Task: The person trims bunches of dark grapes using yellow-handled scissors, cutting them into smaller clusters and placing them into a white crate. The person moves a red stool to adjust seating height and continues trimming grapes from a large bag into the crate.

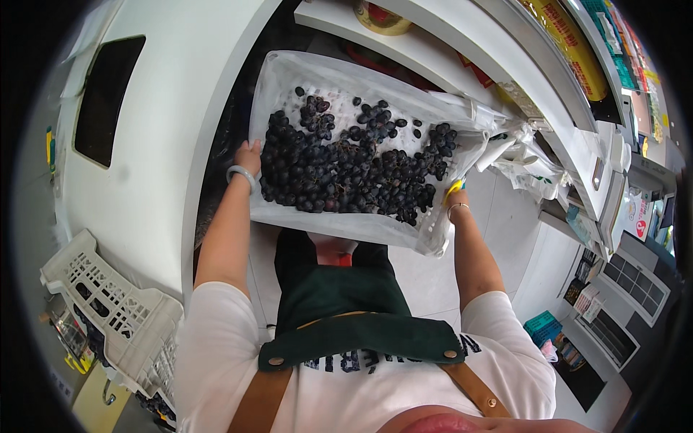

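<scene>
Both hands, the left hand (247, 155) and the right hand (453, 193), grasp the opposite short sides of a white plastic-lined crate (289, 79), held aloft at chest height, its dark purple grapes (346, 169) not yet unloaded.

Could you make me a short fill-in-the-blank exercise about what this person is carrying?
1. The white plastic crate is full of dark ____.
2. The left hand grips the crate's left rim; its wrist wears a pale ____.
3. The right hand grips the crate's ____ rim.
4. The person wears a dark green ____.

Missing words: grapes; bangle; right; apron
</scene>
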Tool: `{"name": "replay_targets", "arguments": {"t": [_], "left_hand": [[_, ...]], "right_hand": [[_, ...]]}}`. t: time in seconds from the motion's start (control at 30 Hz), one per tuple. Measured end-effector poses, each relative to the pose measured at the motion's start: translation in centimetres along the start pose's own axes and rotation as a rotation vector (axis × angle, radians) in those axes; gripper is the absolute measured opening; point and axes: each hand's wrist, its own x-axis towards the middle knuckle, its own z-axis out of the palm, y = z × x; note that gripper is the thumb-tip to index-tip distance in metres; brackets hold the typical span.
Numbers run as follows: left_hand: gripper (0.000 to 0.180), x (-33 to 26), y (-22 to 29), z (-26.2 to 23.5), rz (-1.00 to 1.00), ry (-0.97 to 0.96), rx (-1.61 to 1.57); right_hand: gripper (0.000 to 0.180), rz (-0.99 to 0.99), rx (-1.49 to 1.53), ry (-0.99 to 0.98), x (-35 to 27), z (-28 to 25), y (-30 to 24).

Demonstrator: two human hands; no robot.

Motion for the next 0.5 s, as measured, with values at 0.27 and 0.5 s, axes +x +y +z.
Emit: {"name": "replay_targets", "arguments": {"t": [0.27,0.5], "left_hand": [[0.053,-3.0,1.8,-1.2,0.11,0.217,0.188],[0.046,-17.3,0.7,-5.7,0.473,0.494,-0.105]], "right_hand": [[0.047,0.057,0.088,-0.093,-0.5,-0.4,0.3],[0.04,0.16,0.198,-0.072,0.8,0.5,1.1]]}}
